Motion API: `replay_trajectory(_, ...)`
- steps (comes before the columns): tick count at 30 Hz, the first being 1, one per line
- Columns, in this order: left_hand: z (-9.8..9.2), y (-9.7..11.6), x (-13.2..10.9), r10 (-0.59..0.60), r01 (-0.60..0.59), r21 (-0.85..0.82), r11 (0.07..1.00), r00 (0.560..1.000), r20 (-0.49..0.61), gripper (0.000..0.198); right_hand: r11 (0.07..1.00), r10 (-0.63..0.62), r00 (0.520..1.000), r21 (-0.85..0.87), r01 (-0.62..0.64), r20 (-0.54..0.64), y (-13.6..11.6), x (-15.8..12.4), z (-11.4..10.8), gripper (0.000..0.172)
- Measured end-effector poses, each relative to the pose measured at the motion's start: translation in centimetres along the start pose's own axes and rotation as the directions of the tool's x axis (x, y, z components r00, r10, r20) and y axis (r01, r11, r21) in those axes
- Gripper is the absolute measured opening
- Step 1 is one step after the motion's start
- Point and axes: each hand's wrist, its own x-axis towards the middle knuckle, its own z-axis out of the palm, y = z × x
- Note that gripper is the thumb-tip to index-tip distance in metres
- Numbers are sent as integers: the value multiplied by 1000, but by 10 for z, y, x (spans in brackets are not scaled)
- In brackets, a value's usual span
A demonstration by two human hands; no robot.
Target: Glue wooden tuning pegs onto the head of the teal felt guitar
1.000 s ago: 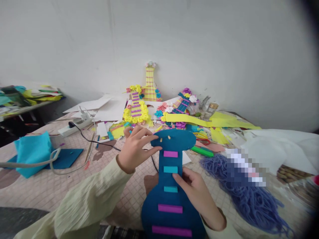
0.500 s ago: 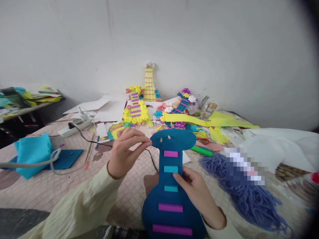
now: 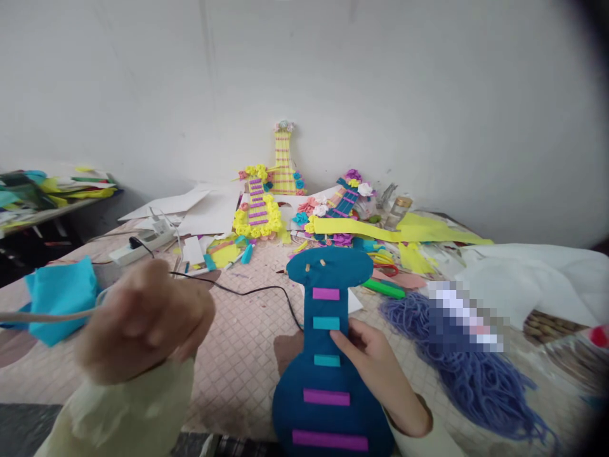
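Observation:
A dark blue guitar-shaped cutout (image 3: 328, 374) faces me, its rounded body at the bottom and its wide headpiece at the top. Purple and light blue strips lie across it, and two small tan pegs stick out of the headpiece. My right hand (image 3: 373, 365) is closed on the right edge of its neck, thumb in front and fingers behind. Off to the left, my left hand (image 3: 147, 324) is raised above the table and smeared by motion, so its fingers cannot be made out. It is near a folded light blue sheet (image 3: 61, 301) and a pale cable.
Purple-blue yarn (image 3: 476, 381) is heaped at the right, near a green utility knife (image 3: 384, 287). Decorated paper guitars (image 3: 259, 203) stand along the wall. A white power strip (image 3: 143, 244) with a black cord lies at the left. Yellow paper (image 3: 356, 227) stretches behind the cutout.
My left hand has swung from beside the headpiece to the left and towards me. My right hand and the guitar-shaped cutout have stayed nearly still.

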Motion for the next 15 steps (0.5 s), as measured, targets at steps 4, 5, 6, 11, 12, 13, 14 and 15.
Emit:
replay_trajectory(4, -1, -32, 8, -37, -104, 633, 767, 978, 206, 24, 1000, -13, 1000, -5, 13, 8, -1, -1, 0, 33)
replay_trajectory(5, -1, -43, 10, -55, -136, 728, 672, 971, 231, 16, 1000, -13, 1000, -6, 13, 6, -1, -1, 0, 33)
replay_trajectory(6, 0, -53, 12, -64, -163, 765, 623, 964, 258, 13, 1000, -11, 1000, -6, 11, 4, -1, -1, 0, 32)
replay_trajectory(11, 0, -84, 11, -77, -116, 705, 700, 969, 236, 26, 1000, 0, 1000, 15, -1, 10, -1, -3, 0, 32)
replay_trajectory(12, 0, -86, 10, -145, 2, 623, 782, 973, 179, 24, 1000, 4, 1000, 16, -4, 8, -1, -4, -1, 32)
replay_trajectory(13, 0, -86, 9, -223, 131, 491, 861, 966, 132, 25, 1000, 10, 1000, 19, -10, 4, -1, -4, -2, 32)
replay_trajectory(14, 1, -86, 8, -299, 249, 319, 914, 947, 116, 29, 999, 17, 1000, 28, -17, 2, 0, -5, -2, 32)
replay_trajectory(15, 3, -84, 7, -358, 341, 139, 930, 924, 133, 34, 999, 29, 1000, 44, -29, 0, 0, -5, -4, 32)
